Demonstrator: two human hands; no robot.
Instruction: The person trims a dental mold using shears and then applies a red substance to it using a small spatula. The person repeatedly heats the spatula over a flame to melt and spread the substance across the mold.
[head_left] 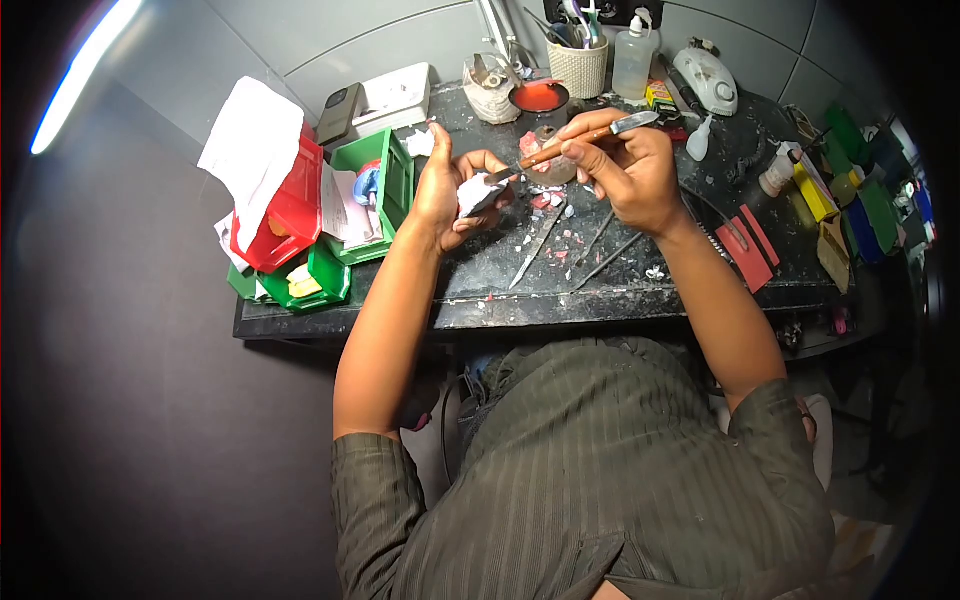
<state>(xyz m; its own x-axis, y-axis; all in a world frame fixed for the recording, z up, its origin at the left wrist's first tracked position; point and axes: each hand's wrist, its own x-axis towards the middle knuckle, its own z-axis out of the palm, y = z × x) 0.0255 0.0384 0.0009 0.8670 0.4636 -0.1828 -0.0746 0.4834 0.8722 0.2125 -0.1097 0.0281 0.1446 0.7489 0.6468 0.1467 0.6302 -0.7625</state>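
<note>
My left hand (438, 195) is closed around a small white plaster-like piece (478, 194), its thumb raised and its fingers curled underneath. My right hand (640, 180) grips a wax knife (556, 150) by its brown handle, pen-style. The knife's dark blade end points left and down, right at the top of the white piece. The other metal end sticks out past my right fingers. Behind and between the hands, a rounded burner-like vessel (551, 172) with pink material by it is partly hidden. Pink and white scraps lie on the black worktop (480, 312) below.
A slim metal tool (538, 245) lies in front. Green bins (398, 190) and a red bin (308, 205) stand left. Toward the back are a black dish of red wax (540, 96), a woven cup (578, 70) and a clear bottle (633, 62). Pink sheets (745, 255) lie right.
</note>
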